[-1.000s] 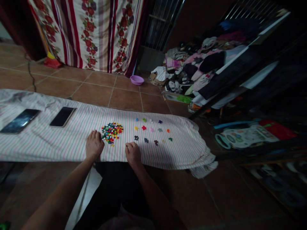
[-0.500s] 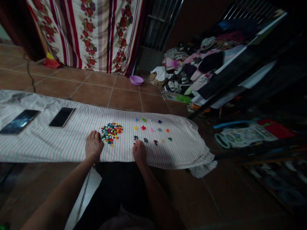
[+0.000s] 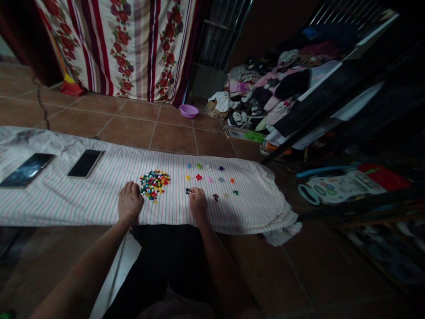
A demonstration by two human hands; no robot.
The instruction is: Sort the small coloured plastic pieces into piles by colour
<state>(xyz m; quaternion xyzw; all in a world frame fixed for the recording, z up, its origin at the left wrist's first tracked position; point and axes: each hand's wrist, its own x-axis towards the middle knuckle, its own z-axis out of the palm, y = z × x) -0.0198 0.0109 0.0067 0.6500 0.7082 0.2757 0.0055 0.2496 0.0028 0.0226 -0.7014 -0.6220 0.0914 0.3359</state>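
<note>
A heap of small mixed-colour pieces [image 3: 154,182] lies on the striped cloth [image 3: 166,215]. My left hand [image 3: 130,200] rests at the heap's left edge, fingers curled down; anything under them is hidden. My right hand [image 3: 198,204] is closed in a pinch just right of a small black cluster [image 3: 187,191]; whatever sits between its fingertips is too small to make out. It covers the dark grey-green cluster. Around it are sorted clusters: yellow [image 3: 188,177], red [image 3: 198,177], pink [image 3: 210,179], grey [image 3: 221,180], orange [image 3: 232,180], brown [image 3: 215,197] and green [image 3: 235,192].
Two dark-screened devices, a tablet [image 3: 26,170] and a phone [image 3: 85,163], lie on the cloth at left. Beyond the table, a purple basin [image 3: 189,111] stands on the tiled floor. Piled clothes [image 3: 265,88] fill the back right.
My right hand has shifted right from below the black cluster to its right side, now covering the dark grey-green cluster. My left hand stays where it was.
</note>
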